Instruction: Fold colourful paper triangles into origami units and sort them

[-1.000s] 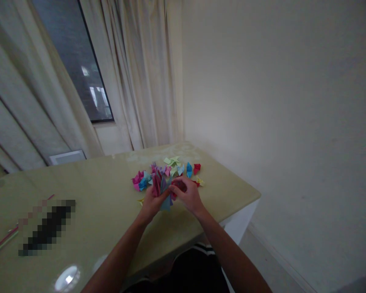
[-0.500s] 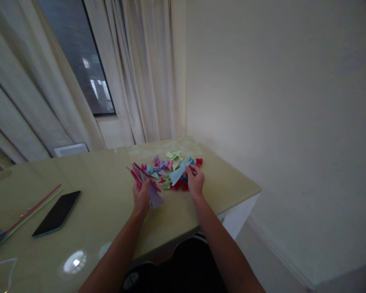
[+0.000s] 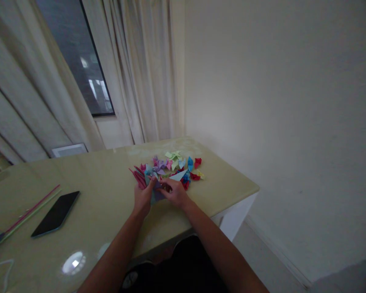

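Note:
My left hand is closed around a bundle of folded paper pieces. Pink pieces stick up at its left side, and a purple piece hangs at its lower right. My right hand meets it there, fingers pinched together against the bundle. A pointed light blue paper piece juts out behind the right hand's knuckles; the fingers hide its inner end. Just beyond both hands lies a group of small folded paper shapes, among them purple, pale green, blue and red ones.
A black phone or tablet lies on the glossy table at left. Beside it are thin pink and green sticks. A white cable is at the lower left. The table's right corner is near the wall.
My right hand has moved left and slightly down, from over the paper shapes to the bundle, bringing the light blue piece. My left hand stays nearly in place.

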Motion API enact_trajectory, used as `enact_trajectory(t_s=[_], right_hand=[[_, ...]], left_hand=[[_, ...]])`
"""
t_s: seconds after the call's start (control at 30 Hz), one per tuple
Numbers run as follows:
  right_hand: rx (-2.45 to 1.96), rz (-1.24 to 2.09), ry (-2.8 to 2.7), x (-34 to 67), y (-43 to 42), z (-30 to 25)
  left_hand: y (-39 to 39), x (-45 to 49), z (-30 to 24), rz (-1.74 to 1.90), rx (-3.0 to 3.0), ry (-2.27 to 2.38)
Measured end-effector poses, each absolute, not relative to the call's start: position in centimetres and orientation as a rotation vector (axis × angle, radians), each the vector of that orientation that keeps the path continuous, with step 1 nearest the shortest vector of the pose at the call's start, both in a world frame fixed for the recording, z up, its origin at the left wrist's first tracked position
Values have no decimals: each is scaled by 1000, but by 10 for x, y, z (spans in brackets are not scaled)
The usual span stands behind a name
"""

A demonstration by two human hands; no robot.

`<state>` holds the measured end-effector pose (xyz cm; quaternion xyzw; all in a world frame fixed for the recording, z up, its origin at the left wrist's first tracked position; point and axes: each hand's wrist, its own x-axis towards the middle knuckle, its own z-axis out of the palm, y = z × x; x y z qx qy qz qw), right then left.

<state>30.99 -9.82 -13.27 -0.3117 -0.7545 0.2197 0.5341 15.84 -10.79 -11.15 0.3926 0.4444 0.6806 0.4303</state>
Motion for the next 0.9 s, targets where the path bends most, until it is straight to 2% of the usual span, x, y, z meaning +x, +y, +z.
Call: enact_trajectory(t_s=[0.33,0.43,0.57,0.67,0.8,0.9], right_hand=[[-904,714,-1342,320,-86,-129],[-1018,627,-1214,324,-66,-123],[-1265,321,-1160,326,-47,-105],[-1180,224,-1283,315,-58,-100],[-827,519,-1825,291,-89,-111],[-765,586,-1885,281,-96,-119]], left_hand=[[-96,157,-115,1770,775,1124],[-94,155,-118,1815,834,1206],[-94,153,-120,1805,841,1228],[-96,153,-117,1818,818,1181],[-100,152,-112,1830,778,1085],[-101,151,-109,1822,710,1042]])
